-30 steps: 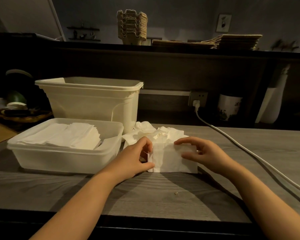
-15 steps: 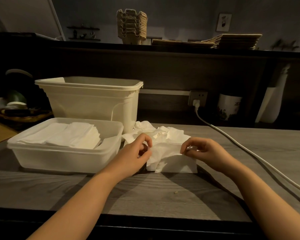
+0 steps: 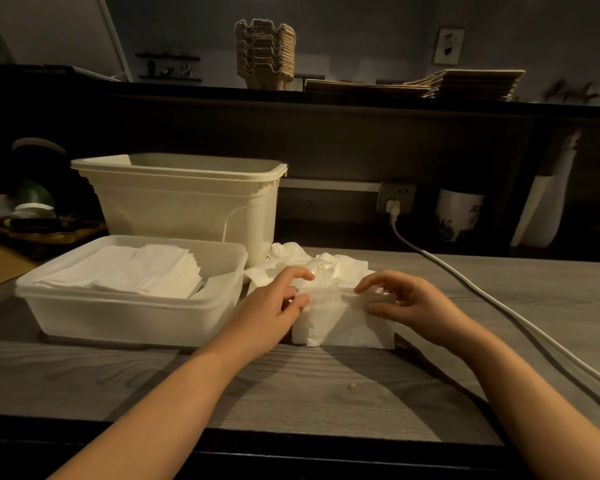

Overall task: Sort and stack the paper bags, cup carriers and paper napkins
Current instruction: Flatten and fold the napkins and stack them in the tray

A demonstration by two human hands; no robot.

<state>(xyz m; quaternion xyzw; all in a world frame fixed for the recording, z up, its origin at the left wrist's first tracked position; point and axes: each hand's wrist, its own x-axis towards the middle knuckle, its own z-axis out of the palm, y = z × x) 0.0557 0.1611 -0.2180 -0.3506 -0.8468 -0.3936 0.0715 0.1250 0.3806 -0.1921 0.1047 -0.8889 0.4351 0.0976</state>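
Cafe service counter: cup carriers (image 3: pixel 264 53) stacked on raised ledge (image 3: pixel 326 98), paper bags (image 3: pixel 465 84) also on ledge, napkins (image 3: pixel 146 268) in tub (image 3: pixel 132 301) below ledge.

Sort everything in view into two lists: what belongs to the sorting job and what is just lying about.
Job: left hand, right hand, flat napkin under them, loose napkin pile behind it, napkin stack in the clear tub, cup carriers and paper bags on the shelf.

Lying about: cream bin, white cable, wall socket, white pot, basket.

Dim room, grey wooden counter (image 3: pixel 326 393)
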